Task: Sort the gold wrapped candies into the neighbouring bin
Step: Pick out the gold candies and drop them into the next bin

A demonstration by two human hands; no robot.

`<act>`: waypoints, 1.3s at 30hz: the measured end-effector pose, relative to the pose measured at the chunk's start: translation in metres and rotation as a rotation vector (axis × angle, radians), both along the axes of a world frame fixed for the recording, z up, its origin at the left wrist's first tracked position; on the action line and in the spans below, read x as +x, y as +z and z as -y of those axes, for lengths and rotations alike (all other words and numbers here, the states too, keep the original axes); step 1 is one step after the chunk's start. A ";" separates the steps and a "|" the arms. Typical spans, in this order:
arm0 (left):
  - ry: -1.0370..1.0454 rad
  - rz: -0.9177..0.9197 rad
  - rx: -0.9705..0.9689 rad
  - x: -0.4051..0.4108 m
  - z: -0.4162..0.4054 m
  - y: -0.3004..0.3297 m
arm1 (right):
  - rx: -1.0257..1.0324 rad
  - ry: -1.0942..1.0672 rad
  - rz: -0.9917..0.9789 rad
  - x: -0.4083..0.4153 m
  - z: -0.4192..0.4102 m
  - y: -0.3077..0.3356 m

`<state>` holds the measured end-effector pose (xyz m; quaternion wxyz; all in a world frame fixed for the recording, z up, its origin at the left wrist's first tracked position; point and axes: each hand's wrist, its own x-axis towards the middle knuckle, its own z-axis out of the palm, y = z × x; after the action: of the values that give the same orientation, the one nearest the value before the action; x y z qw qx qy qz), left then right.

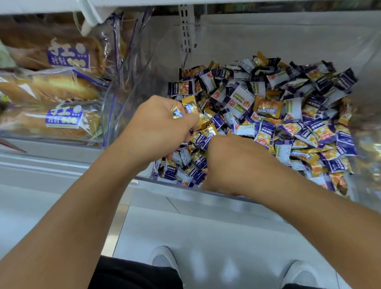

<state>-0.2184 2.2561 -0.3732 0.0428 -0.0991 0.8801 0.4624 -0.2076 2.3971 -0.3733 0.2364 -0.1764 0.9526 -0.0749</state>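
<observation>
Fingers of the left hand curl round a small clutch of gold wrapped candies, two or three as far as I can count, while the right hand digs knuckles-up into the candy bin, its fingertips hidden, so I cannot tell whether it grasps anything. Sorting looks well short of done: perhaps a dozen or more gold wrappers still show among the purple and white candies, too many to count. To the left sits the neighbouring bin, holding at least three bread packs and no candy that I can see.
</observation>
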 end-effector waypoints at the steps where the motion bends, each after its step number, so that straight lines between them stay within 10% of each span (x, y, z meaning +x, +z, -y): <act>1: 0.001 0.009 0.006 0.000 0.000 0.001 | 0.022 0.001 -0.031 0.000 0.003 -0.001; 24: 0.087 -0.044 -0.047 0.018 -0.002 0.014 | -0.026 -0.024 -0.027 -0.009 -0.001 0.007; 31: 0.025 0.127 0.403 0.022 -0.029 0.030 | -1.047 -0.468 0.572 -0.011 -0.077 0.055; 39: -0.283 0.197 0.596 0.044 -0.120 0.072 | -1.394 -0.824 0.514 0.025 -0.177 0.096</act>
<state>-0.1743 2.3765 -0.3015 0.2187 -0.0032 0.7029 0.6769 -0.1829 2.5737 -0.2774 0.2365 0.1019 0.5932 -0.7627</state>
